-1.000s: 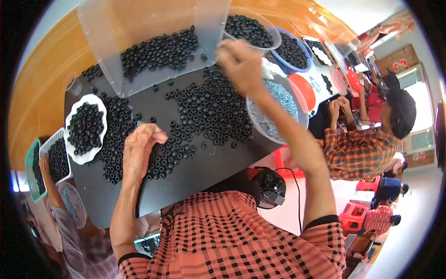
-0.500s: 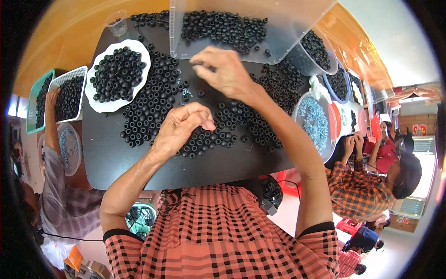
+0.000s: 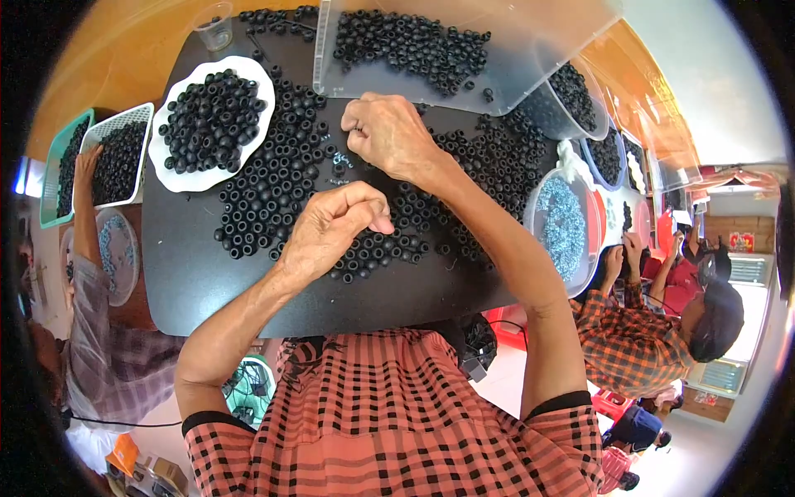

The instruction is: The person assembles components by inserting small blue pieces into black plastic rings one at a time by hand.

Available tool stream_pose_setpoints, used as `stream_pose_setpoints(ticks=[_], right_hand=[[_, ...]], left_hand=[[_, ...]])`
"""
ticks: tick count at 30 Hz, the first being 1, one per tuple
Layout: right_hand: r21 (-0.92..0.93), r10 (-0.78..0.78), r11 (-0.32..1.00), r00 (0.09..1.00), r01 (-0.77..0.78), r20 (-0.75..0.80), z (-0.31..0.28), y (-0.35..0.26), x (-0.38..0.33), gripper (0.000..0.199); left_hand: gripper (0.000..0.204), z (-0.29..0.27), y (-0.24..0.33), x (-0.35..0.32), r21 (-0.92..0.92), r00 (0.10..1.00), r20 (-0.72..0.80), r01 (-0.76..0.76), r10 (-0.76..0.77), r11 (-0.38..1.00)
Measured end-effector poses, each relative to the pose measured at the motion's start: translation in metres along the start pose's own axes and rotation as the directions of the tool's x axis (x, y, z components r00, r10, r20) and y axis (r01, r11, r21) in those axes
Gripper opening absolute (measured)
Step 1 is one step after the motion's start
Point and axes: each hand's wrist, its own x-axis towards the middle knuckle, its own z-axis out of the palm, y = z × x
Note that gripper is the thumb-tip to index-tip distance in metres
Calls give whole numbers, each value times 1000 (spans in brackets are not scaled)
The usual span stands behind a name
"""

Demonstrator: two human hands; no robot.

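Note:
Black beads point(image 3: 277, 178) with holes lie loose across the dark table point(image 3: 240, 290), all around my hands. My left hand point(image 3: 335, 224) is above the middle of them, its fingers curled and pressed together. Whatever it pinches, if anything, cannot be made out. My right hand point(image 3: 389, 137) is farther off, just in front of the clear plastic bin point(image 3: 497, 99), with its fingers folded in. A small dark spot shows at its fingers, too small to name. To the left, a white scalloped plate point(image 3: 166, 174) bears a heap of black beads.
A clear cup point(image 3: 217, 35) stands at the far left. Tubs at the right hold black beads, and a clear round container point(image 3: 537, 257) holds blue pieces. Left of the table, a co-worker's hand point(image 3: 87, 166) touches a white basket point(image 3: 145, 124) of beads. Another person point(image 3: 654, 331) sits at the right.
My right hand has folded its fingers further and moved slightly nearer to me. My left hand has shifted a little to the right, still closed. The view has tilted slightly.

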Motion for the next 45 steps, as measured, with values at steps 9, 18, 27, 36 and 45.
stream_pose_setpoints(ticks=[9, 18, 27, 36, 45], right_hand=[[658, 356, 718, 932, -225, -70, -26, -24, -36, 13], [612, 176, 789, 937, 49, -302, -20, -53, -76, 18], [592, 188, 804, 919, 59, -346, -14, -41, -85, 20], [814, 364, 580, 896, -3, -256, -8, -27, -88, 16], [902, 416, 430, 880, 32, -230, -10, -26, -85, 15]], left_hand=[[9, -28, 33, 14, 655, 895, -202, -178, 398, 734], [14, -72, 29, 61, 974, 869, 221, -216, 442, -62], [12, -70, 25, 75, 963, 895, 271, -248, 355, -109], [16, -49, 41, 68, 492, 954, -252, -18, 162, 871], [18, -19, 23, 27, -424, 992, -26, 102, -124, 900]])
